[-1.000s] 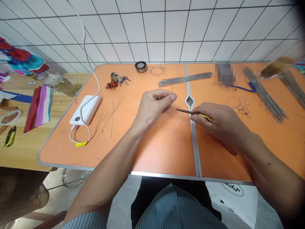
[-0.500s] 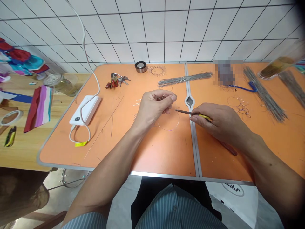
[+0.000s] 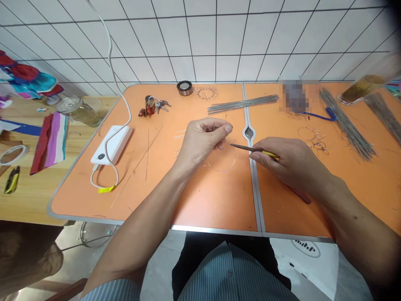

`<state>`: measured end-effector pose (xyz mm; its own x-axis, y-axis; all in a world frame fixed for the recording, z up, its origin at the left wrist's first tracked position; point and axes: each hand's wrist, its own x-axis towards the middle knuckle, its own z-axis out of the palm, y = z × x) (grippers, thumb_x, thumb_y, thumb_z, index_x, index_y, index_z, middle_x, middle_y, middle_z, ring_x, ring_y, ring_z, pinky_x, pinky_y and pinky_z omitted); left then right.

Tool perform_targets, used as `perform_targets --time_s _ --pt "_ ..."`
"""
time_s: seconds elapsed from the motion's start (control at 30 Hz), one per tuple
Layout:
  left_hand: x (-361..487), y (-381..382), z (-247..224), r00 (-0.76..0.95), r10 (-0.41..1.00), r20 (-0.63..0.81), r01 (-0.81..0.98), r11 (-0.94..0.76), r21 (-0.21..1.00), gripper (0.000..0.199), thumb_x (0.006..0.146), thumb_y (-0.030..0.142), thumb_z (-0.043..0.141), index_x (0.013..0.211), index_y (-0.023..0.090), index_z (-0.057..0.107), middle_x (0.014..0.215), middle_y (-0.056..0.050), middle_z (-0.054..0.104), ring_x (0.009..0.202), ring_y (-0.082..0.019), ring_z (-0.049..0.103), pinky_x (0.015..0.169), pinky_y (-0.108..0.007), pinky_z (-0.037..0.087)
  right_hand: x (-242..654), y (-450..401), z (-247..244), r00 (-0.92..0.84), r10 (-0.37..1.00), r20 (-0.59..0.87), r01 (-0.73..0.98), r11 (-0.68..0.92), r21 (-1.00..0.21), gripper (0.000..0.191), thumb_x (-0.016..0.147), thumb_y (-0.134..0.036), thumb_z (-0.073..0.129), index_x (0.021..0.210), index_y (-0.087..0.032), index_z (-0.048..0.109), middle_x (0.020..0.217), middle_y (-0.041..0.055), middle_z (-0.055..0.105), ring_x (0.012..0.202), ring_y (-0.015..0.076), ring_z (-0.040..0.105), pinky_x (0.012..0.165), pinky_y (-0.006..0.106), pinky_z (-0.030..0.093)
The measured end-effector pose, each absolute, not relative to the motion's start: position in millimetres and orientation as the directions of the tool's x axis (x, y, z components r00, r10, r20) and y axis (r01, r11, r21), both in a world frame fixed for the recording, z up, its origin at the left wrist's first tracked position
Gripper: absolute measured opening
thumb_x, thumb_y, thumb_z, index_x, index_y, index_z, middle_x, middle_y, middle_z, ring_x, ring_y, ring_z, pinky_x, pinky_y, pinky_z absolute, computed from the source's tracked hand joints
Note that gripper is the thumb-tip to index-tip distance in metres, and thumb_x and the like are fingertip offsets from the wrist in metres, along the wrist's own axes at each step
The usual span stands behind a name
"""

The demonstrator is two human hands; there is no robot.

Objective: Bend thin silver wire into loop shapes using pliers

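My left hand (image 3: 205, 138) is closed in a pinch over the middle of the orange table. Thin wire curls show at its fingertips. Below these fingers is a thin wire ring (image 3: 234, 161), with a small pinkish patch on its lower edge; I cannot tell if it hangs from the hand or lies on the table. My right hand (image 3: 288, 161) is wrapped round needle-nose pliers (image 3: 242, 147), whose slim dark tip points left, just short of the left fingers. A yellow part and a red handle end show around the palm; whether the jaws are parted is too small to tell.
Wire bundles (image 3: 244, 103) lie at the back and right, with wire rings (image 3: 313, 138) nearby. Keys (image 3: 156, 105), a tape roll (image 3: 184, 88) and a cabled white power bank (image 3: 111, 144) sit left. A tilted cup (image 3: 360, 90) stands far right. A metal seam (image 3: 257, 196) crosses the orange table (image 3: 216, 209).
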<state>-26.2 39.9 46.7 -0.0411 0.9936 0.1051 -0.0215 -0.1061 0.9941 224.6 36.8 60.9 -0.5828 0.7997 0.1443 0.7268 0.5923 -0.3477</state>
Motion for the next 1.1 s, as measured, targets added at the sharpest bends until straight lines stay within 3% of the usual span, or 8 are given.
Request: perform_targets --time_s 0.4,0.6,0.9,1.1 --pt "-29.2 41.1 48.8 0.074 0.997 0.001 -0.102 0.006 0.995 0.032 0.074 0.043 0.096 0.085 0.018 0.081 0.074 -0.003 0.075 0.067 -0.014 0.069 0.066 -0.026 0.056 220.5 32.6 63.8 -0.576 0.809 0.119 0.738 0.578 -0.348 0.032 0.110 -0.048 0.052 0.102 -0.027 0.074 0.094 0.0018 0.081 0.082 0.0231 0.072 0.066 0.035 0.041" --pt "-31.3 40.2 49.3 0.070 0.998 -0.001 -0.086 0.007 0.996 0.033 0.076 0.046 0.095 0.085 0.017 0.082 0.076 -0.006 0.077 0.073 -0.017 0.074 0.070 -0.028 0.060 220.7 31.9 63.5 -0.584 0.803 0.122 0.742 0.588 -0.321 0.030 0.110 -0.046 0.052 0.102 -0.027 0.074 0.094 0.0033 0.082 0.082 0.0243 0.072 0.065 0.035 0.041" --pt "-30.8 38.9 49.4 0.064 0.998 0.011 -0.087 -0.006 0.996 0.029 0.077 0.043 0.094 0.083 0.017 0.082 0.075 -0.005 0.076 0.070 -0.015 0.072 0.070 -0.027 0.059 218.5 29.8 62.7 -0.578 0.803 0.142 0.754 0.593 -0.283 0.028 0.110 -0.043 0.052 0.100 -0.027 0.073 0.092 0.0039 0.081 0.081 0.0250 0.071 0.063 0.035 0.038" --pt "-25.5 37.6 51.7 0.034 0.999 -0.011 -0.098 0.014 0.995 0.026 0.070 0.034 0.096 0.081 0.017 0.081 0.071 -0.003 0.074 0.066 -0.013 0.068 0.063 -0.024 0.054 217.4 30.6 60.0 -0.578 0.804 0.138 0.757 0.592 -0.278 0.028 0.110 -0.044 0.053 0.101 -0.026 0.073 0.092 0.0030 0.080 0.081 0.0237 0.069 0.063 0.034 0.038"
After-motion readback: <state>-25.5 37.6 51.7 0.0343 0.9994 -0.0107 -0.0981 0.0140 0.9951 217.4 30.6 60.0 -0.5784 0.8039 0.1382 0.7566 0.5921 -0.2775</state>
